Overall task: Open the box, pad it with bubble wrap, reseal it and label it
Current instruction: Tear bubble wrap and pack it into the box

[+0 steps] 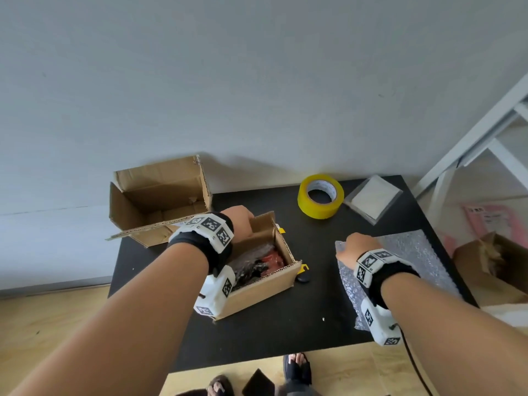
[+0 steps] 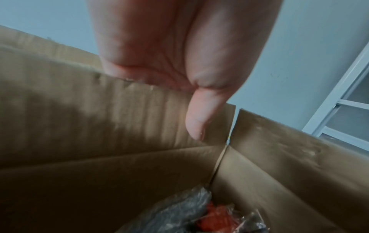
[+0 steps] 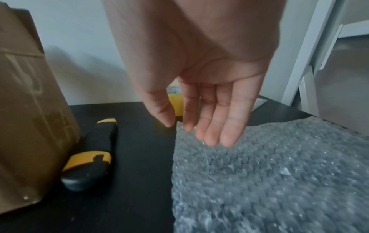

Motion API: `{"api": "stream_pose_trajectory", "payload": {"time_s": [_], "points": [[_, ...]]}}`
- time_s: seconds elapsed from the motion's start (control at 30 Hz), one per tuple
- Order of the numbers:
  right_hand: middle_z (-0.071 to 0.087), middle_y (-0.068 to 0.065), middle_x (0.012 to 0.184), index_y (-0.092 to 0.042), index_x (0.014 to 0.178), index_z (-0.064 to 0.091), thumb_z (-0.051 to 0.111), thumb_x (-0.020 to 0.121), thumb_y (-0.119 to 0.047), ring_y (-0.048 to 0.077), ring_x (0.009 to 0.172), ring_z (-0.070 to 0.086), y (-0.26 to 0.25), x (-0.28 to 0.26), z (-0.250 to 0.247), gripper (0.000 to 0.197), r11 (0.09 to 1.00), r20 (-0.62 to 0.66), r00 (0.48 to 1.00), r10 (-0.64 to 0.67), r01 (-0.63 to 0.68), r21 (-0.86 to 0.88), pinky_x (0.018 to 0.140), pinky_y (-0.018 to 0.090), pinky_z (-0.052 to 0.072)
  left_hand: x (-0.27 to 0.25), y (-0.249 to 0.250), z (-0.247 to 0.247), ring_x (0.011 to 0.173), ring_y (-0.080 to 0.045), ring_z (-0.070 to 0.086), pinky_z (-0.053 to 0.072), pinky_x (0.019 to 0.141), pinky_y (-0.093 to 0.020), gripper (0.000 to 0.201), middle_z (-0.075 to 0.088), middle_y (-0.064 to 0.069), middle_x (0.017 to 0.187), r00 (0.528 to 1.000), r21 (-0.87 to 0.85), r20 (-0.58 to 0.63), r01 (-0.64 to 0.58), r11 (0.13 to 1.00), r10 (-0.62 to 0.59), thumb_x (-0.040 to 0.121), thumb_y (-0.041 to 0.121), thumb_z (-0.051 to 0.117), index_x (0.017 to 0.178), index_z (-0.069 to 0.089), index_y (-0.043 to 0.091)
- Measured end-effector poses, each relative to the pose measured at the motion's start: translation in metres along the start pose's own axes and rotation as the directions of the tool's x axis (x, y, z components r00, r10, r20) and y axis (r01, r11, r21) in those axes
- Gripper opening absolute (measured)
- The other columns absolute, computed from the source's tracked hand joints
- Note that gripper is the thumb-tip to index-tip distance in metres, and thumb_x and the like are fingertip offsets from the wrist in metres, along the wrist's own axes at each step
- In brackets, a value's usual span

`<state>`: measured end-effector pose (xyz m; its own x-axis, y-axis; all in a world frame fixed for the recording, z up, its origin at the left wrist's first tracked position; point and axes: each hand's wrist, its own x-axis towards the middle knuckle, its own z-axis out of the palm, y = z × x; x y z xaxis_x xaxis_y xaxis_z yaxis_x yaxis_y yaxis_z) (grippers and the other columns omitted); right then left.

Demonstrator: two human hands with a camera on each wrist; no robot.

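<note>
Box (image 1: 257,270) sits open mid-counter, left hand (image 1: 241,221) pinching its far flap, thumb inside. Bubble wrap (image 3: 269,173) lies flat near the counter's right edge, directly under the right hand (image 3: 199,75); fingers (image 3: 209,126) straight, holding nothing, tips at the sheet's far-left corner.
</note>
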<state>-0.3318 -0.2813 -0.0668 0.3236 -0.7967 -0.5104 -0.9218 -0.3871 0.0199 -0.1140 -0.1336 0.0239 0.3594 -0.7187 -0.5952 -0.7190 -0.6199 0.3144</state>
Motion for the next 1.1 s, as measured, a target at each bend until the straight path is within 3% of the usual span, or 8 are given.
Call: {"api": "stream_pose_trajectory", "payload": {"time_s": [0.23,0.4,0.53,0.63,0.8,0.93,1.0,1.1], "points": [[0.051,0.007,0.137,-0.013,0.137,0.044,0.059,0.088,-0.038,0.026,0.118,0.055,0.005,0.008,0.022,0.057,1.0,0.076,0.997,0.016,-0.016,-0.003,0.094,0.033,0.046,-0.003,0.003,0.002,0.096,-0.021,0.059,0.042,0.08,-0.028,0.023,0.066,-0.01,0.111,1.0,-0.029,0.022,-0.012,1.0,0.013,0.094,0.017,0.055,0.112,0.065,0.007],[0.049,0.008,0.138,-0.012,0.139,0.041,0.072,0.078,-0.04,0.025,0.121,0.054,0.003,0.012,0.031,0.074,0.998,0.067,0.996,0.052,-0.05,-0.026,0.095,0.032,0.046,-0.003,0.005,0.003,0.105,-0.023,0.058,0.04,0.082,-0.027,0.025,0.064,-0.01,0.115,1.0,-0.026,0.015,-0.015,1.0,0.016,0.096,0.017,0.051,0.116,0.062,0.007],[0.049,0.01,0.138,-0.006,0.137,0.043,0.064,0.087,-0.025,0.027,0.122,0.054,0.003,0.017,0.027,0.057,0.998,0.06,0.997,0.048,-0.046,-0.032,0.094,0.032,0.046,-0.003,0.006,0.003,0.107,-0.022,0.057,0.04,0.083,-0.026,0.023,0.063,-0.009,0.115,1.0,-0.011,0.011,-0.014,1.0,0.014,0.096,0.014,0.051,0.116,0.06,0.008],[0.058,0.013,0.129,-0.005,0.127,0.051,0.048,0.096,-0.024,0.03,0.115,0.058,0.003,0.014,0.027,0.037,0.998,0.068,0.997,0.035,-0.031,-0.054,0.089,0.034,0.047,-0.002,0.005,0.004,0.109,-0.023,0.057,0.041,0.086,-0.028,0.024,0.062,-0.009,0.116,1.0,0.009,0.018,-0.011,1.0,0.011,0.096,0.012,0.05,0.118,0.059,0.009],[0.066,0.006,0.114,-0.012,0.12,0.058,0.055,0.089,-0.026,0.023,0.103,0.064,-0.002,0.002,-0.007,0.034,0.999,0.109,0.993,0.04,-0.041,0.011,0.081,0.03,0.051,-0.007,0.001,0.002,0.111,-0.019,0.054,0.043,0.096,-0.031,0.035,0.058,0.0,0.121,0.999,-0.004,0.033,-0.014,1.0,0.014,0.091,0.027,0.06,0.125,0.055,0.016],[0.07,0.005,0.07,-0.011,0.064,0.061,0.054,0.08,-0.033,0.022,0.07,0.068,-0.012,-0.009,-0.061,0.028,0.977,0.022,1.0,-0.013,0.008,0.215,0.067,0.029,0.053,-0.017,0.007,-0.01,0.112,-0.015,0.056,0.044,0.099,-0.032,0.051,0.058,0.006,0.12,0.998,-0.119,-0.031,-0.052,0.992,0.049,0.081,0.044,0.069,0.126,0.053,0.025],[0.069,0.006,0.061,-0.009,0.061,0.064,0.056,0.078,-0.032,0.024,0.063,0.067,-0.022,-0.02,-0.092,0.03,0.907,-0.013,0.999,-0.043,0.045,0.419,0.073,0.034,0.057,-0.022,0.017,-0.024,0.111,-0.015,0.058,0.043,0.1,-0.03,0.053,0.061,0.005,0.121,0.994,-0.129,-0.065,-0.098,0.987,0.09,0.08,0.044,0.071,0.127,0.054,0.025],[0.069,0.015,0.06,0.0,0.08,0.062,0.06,0.078,-0.018,0.028,0.058,0.067,-0.042,-0.036,-0.134,0.018,0.576,-0.084,0.994,-0.063,0.105,0.811,0.071,0.04,0.058,-0.034,0.034,-0.043,0.111,-0.013,0.057,0.043,0.101,-0.03,0.061,0.059,0.004,0.13,0.986,-0.185,-0.016,-0.167,0.968,0.167,0.077,0.042,0.076,0.132,0.053,0.027]]}}
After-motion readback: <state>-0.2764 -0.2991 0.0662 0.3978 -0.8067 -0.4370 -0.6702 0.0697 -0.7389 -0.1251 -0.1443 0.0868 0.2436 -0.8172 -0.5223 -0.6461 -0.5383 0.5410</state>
